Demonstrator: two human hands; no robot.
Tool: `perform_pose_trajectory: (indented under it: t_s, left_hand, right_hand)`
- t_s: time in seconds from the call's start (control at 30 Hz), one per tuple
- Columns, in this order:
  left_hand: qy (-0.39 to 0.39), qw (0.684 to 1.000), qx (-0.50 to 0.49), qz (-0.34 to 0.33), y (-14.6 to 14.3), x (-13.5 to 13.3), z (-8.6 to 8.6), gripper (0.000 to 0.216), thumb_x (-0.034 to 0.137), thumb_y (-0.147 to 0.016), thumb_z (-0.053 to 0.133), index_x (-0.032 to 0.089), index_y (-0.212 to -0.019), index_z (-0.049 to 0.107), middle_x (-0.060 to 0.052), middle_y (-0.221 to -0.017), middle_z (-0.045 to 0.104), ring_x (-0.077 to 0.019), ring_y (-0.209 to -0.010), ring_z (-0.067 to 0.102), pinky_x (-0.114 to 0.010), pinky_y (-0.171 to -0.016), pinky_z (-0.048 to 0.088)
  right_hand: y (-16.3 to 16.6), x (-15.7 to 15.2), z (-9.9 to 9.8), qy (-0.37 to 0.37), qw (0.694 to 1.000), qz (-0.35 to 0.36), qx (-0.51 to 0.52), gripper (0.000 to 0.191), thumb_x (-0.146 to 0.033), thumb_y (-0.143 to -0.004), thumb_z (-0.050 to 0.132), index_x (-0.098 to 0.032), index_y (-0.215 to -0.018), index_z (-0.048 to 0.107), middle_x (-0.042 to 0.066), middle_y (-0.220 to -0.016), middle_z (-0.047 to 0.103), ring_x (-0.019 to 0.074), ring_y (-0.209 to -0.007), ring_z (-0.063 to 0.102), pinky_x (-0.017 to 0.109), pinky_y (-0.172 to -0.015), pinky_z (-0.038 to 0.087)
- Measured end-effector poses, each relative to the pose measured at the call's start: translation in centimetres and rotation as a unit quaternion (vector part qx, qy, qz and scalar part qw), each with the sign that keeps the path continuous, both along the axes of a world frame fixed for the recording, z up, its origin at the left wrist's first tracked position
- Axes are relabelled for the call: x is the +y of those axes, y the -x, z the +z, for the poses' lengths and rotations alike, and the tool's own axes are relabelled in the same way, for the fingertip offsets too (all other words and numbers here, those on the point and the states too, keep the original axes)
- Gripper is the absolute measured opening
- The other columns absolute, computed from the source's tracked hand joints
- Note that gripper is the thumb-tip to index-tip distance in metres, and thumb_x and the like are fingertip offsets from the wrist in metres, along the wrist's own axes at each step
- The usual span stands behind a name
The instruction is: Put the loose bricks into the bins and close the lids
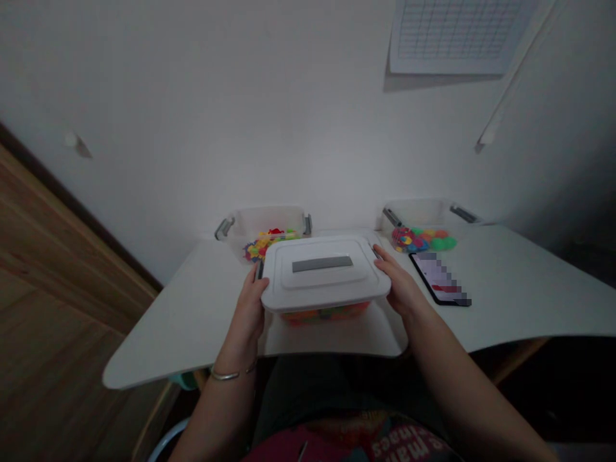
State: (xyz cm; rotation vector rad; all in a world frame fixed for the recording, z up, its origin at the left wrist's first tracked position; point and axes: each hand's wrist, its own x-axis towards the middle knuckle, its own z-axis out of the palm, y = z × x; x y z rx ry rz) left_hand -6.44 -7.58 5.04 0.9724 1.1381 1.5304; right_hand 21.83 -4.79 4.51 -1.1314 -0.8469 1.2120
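Observation:
A storage box with a white lid [327, 282] and a grey handle [322, 264] is in front of me, its lid on. Orange and other colourful pieces [327, 313] show through its clear front wall below the lid. My left hand [251, 298] is closed on the box's left end, near a grey side clip. On the right end, my right hand [395, 282] grips the box by its side clip, thumb near the lid's edge. Whether the box's bottom touches the table cannot be seen.
Two clear open bins stand at the wall: a left bin [269, 218] with small colourful pieces, and a right bin [423, 210] with round colourful ones. A phone [440, 279] lies right of my right hand on the white table [520, 289]. A gridded sheet [452, 38] hangs above.

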Motion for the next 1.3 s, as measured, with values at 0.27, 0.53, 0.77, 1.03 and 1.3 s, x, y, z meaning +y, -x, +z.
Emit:
perform_pose_trajectory:
  t_s: [0.27, 0.53, 0.77, 1.03, 1.3]
  left_hand:
    - [0.007, 0.999, 0.018, 0.039, -0.7, -0.3, 1.4, 0.066, 0.021, -0.069, 0.054, 0.018, -0.135, 0.053, -0.005, -0.143, 0.052, -0.0286, -0.133, 0.046, -0.036, -0.107, 0.044]
    - [0.036, 0.987, 0.158, 0.022, -0.6, 0.0, 2.1, 0.071, 0.016, -0.071, 0.052, 0.020, -0.141, 0.046, -0.006, -0.150, 0.042, -0.0293, -0.136, 0.043, -0.043, -0.110, 0.042]
    - [0.026, 0.971, 0.236, -0.009, -0.4, -0.2, 3.1, 0.074, 0.015, -0.070, 0.047, 0.015, -0.144, 0.042, -0.005, -0.152, 0.038, -0.0262, -0.142, 0.031, -0.041, -0.119, 0.025]
    - [0.005, 0.946, 0.322, -0.022, -0.4, -0.3, 3.0, 0.068, 0.020, -0.075, 0.046, 0.015, -0.142, 0.044, -0.004, -0.154, 0.034, -0.0282, -0.145, 0.022, -0.045, -0.122, 0.010]
    - [0.016, 0.909, 0.415, -0.028, -1.4, -0.3, 3.7, 0.071, 0.022, -0.074, 0.048, 0.010, -0.143, 0.040, -0.012, -0.157, 0.027, -0.0318, -0.146, 0.017, -0.047, -0.121, 0.012]
  right_hand:
    - [-0.4, -0.7, 0.8, -0.014, 1.000, 0.013, -0.007, 0.058, -0.026, -0.071, 0.061, -0.022, -0.129, 0.058, 0.005, -0.140, 0.054, 0.0239, -0.127, 0.052, 0.038, -0.105, 0.045]
    - [-1.1, -0.9, 0.7, -0.062, 0.970, 0.040, -0.232, 0.073, -0.034, -0.074, 0.065, -0.022, -0.142, 0.043, 0.006, -0.153, 0.036, 0.0252, -0.141, 0.034, 0.047, -0.119, 0.022]
    - [-1.1, -0.9, 0.9, -0.069, 0.949, 0.039, -0.305, 0.071, -0.029, -0.076, 0.056, -0.019, -0.144, 0.040, 0.005, -0.153, 0.036, 0.0236, -0.143, 0.030, 0.044, -0.120, 0.016]
    - [-0.2, -1.0, 2.1, -0.069, 0.891, 0.027, -0.449, 0.068, -0.023, -0.073, 0.044, -0.009, -0.140, 0.046, 0.009, -0.152, 0.037, 0.0252, -0.143, 0.030, 0.046, -0.120, 0.016]
    - [0.2, -1.4, 2.5, -0.085, 0.871, 0.020, -0.484, 0.064, -0.027, -0.077, 0.042, -0.007, -0.138, 0.046, 0.013, -0.150, 0.040, 0.0262, -0.141, 0.033, 0.047, -0.120, 0.017]
